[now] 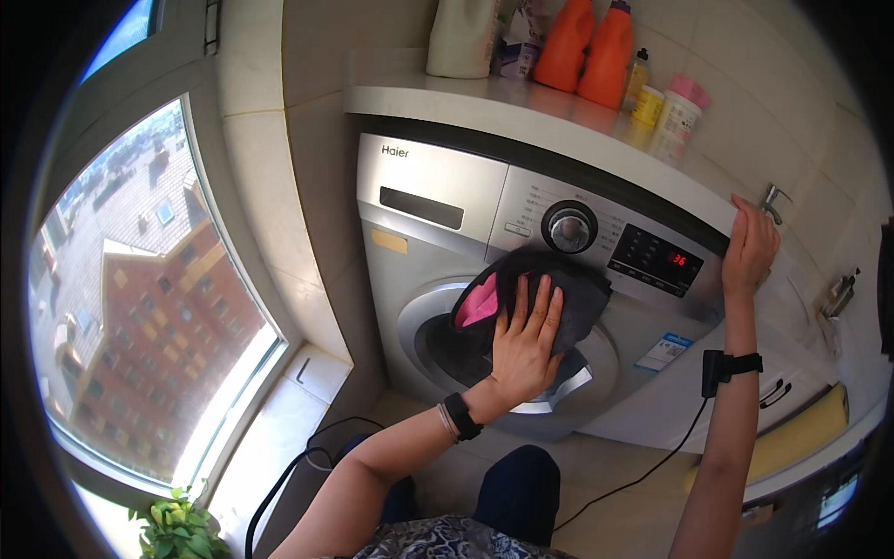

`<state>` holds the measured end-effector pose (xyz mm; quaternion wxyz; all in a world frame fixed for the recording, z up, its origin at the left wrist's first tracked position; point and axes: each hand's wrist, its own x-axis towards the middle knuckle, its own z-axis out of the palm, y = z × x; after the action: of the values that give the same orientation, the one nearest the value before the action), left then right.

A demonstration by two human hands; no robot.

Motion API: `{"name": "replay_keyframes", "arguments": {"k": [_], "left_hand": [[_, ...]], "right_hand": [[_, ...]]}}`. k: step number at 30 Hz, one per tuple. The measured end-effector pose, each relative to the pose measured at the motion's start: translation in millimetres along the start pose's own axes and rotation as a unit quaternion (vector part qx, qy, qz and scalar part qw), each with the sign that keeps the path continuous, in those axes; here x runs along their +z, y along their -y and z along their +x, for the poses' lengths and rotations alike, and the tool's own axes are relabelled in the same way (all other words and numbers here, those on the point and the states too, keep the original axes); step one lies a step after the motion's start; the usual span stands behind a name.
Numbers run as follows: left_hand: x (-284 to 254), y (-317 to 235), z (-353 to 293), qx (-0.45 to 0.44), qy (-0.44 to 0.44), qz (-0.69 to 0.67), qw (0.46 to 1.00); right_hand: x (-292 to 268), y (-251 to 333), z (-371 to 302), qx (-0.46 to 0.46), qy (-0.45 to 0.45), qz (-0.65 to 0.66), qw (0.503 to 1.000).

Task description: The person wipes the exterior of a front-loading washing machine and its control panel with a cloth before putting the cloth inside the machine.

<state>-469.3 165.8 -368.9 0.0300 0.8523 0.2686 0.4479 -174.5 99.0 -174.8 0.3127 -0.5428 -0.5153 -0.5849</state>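
A dark grey cloth (pixel 579 296) with a bright pink part at its left is bunched against the front of the washing machine (pixel 410 186). My left hand (pixel 526 345) holds it there, palm toward the machine and fingers stretched over the cloth. The cloth lies just below the round dial (pixel 570 226) and covers the upper part of the round door (pixel 424 326). At the right end of the white countertop (pixel 521 107), my right hand (pixel 750 244) grips the edge, its fingers partly hidden. Red digits glow on the display (pixel 678 260).
Orange bottles (pixel 601 56), a pale jug (pixel 461 37) and smaller containers (pixel 675 116) stand on the countertop. A tap (pixel 773 200) is at the right. A window (pixel 158 298) and a green plant (pixel 177 526) are at the left. Cables trail from wristbands near my legs.
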Motion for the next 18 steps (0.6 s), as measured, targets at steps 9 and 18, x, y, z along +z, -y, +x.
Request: {"name": "replay_keyframes", "arguments": {"k": [9, 18], "left_hand": [[-44, 89, 4, -0.076, -0.084, 0.083, 0.990], [-4, 6, 9, 0.041, 0.004, -0.009, 0.999]], "right_hand": [[-3, -1, 0, 0.001, -0.006, -0.007, 1.000], [0, -1, -2, -0.002, -0.019, 0.012, 1.000]]}}
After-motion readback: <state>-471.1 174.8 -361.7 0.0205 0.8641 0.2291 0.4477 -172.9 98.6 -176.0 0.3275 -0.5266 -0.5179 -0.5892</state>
